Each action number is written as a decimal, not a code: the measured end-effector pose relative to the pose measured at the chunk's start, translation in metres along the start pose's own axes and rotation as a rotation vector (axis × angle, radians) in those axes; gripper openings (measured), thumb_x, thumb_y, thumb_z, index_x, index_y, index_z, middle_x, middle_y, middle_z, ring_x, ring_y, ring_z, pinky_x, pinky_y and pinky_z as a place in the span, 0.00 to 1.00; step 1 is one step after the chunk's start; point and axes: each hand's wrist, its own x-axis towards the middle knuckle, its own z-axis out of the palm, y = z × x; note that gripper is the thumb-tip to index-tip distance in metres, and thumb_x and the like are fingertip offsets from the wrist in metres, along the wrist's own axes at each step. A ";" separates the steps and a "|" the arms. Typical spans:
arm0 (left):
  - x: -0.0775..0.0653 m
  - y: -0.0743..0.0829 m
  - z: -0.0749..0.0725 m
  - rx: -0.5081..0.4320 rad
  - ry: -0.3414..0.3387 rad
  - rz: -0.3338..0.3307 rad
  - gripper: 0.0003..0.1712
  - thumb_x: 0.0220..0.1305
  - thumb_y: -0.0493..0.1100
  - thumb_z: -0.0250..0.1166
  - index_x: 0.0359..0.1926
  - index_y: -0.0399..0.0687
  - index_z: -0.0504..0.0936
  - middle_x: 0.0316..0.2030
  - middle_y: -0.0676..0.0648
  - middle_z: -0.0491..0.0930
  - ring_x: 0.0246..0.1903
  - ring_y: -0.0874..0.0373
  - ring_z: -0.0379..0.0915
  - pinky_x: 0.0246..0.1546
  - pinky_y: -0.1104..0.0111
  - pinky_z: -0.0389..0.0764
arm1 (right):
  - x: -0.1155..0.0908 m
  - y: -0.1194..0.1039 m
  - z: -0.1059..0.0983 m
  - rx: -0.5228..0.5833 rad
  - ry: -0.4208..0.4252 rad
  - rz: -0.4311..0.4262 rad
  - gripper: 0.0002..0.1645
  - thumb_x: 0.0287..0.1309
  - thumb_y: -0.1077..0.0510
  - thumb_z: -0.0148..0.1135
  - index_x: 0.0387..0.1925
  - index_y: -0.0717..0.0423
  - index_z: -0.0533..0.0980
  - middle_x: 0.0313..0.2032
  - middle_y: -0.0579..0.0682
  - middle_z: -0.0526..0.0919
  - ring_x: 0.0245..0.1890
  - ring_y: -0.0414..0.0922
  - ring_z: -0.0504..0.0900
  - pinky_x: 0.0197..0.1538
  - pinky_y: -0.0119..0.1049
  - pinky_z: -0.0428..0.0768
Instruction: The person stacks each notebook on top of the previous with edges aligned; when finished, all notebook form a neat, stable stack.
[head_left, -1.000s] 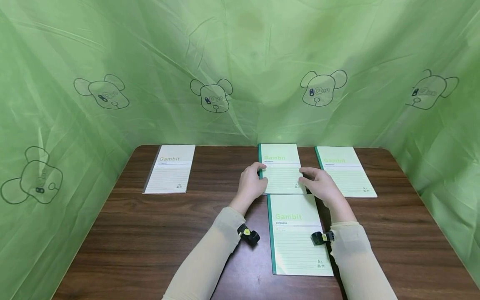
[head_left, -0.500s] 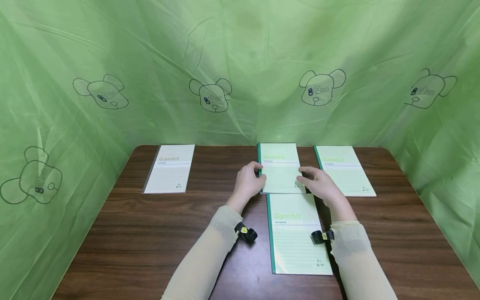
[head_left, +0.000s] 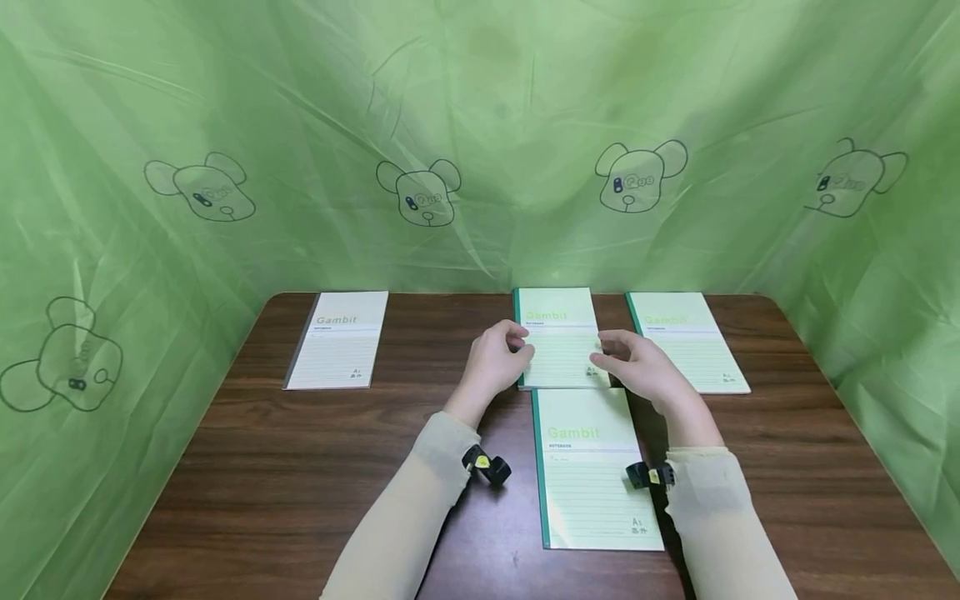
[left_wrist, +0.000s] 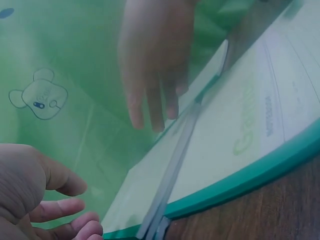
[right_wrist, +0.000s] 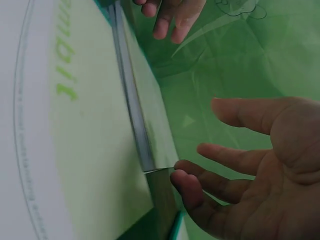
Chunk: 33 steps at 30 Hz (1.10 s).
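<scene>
My left hand (head_left: 493, 358) hovers by the left edge of a green-spined Gambit notebook (head_left: 558, 354) lying flat at the far middle of the table. Its fingers look loosely bent and hold nothing in the left wrist view, where the left hand (left_wrist: 25, 195) is at the lower left. At the same notebook's right edge is my right hand (head_left: 641, 367), thumb and fingers spread apart. In the right wrist view the right hand (right_wrist: 250, 175) has relaxed fingers near the notebook's edge; whether they touch it I cannot tell. A second green-spined notebook (head_left: 592, 496) lies directly in front.
Another green-spined notebook (head_left: 693, 354) lies at the far right, partly behind the right hand. A grey-spined notebook (head_left: 333, 354) lies at the far left. The dark wooden table (head_left: 285, 475) is enclosed by a green curtain (head_left: 510, 108) with bear-face prints.
My left hand has shifted slightly left, its fingers drawing back from the middle notebook's edge and bending a little more. The right hand has hardly moved. The notebooks stay in place.
</scene>
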 end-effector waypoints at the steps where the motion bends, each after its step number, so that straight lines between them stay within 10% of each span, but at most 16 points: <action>1: 0.000 0.001 -0.001 0.000 -0.005 0.002 0.16 0.76 0.44 0.69 0.59 0.46 0.87 0.46 0.49 0.87 0.44 0.52 0.82 0.45 0.57 0.82 | -0.002 -0.002 -0.001 -0.009 -0.002 -0.001 0.41 0.80 0.46 0.64 0.81 0.63 0.65 0.74 0.68 0.72 0.74 0.66 0.71 0.72 0.65 0.73; 15: -0.013 -0.008 -0.023 0.026 0.010 0.132 0.16 0.75 0.42 0.64 0.59 0.43 0.84 0.42 0.52 0.86 0.32 0.60 0.80 0.37 0.62 0.83 | -0.038 -0.027 -0.012 -0.119 0.020 -0.096 0.36 0.79 0.46 0.64 0.77 0.63 0.70 0.63 0.63 0.84 0.65 0.60 0.82 0.64 0.58 0.80; 24: -0.053 -0.023 -0.025 -0.042 -0.182 0.151 0.20 0.76 0.40 0.64 0.65 0.41 0.79 0.45 0.51 0.88 0.21 0.60 0.81 0.22 0.63 0.83 | -0.068 -0.011 -0.024 -0.233 0.017 -0.143 0.30 0.79 0.48 0.66 0.70 0.62 0.77 0.55 0.55 0.88 0.53 0.53 0.86 0.48 0.44 0.82; 33: -0.084 -0.031 -0.032 -0.069 -0.279 0.110 0.24 0.71 0.40 0.66 0.66 0.42 0.79 0.52 0.45 0.88 0.28 0.63 0.82 0.29 0.66 0.84 | -0.090 0.021 -0.028 -0.310 -0.046 -0.131 0.30 0.78 0.45 0.67 0.69 0.58 0.78 0.56 0.50 0.88 0.51 0.47 0.85 0.49 0.45 0.82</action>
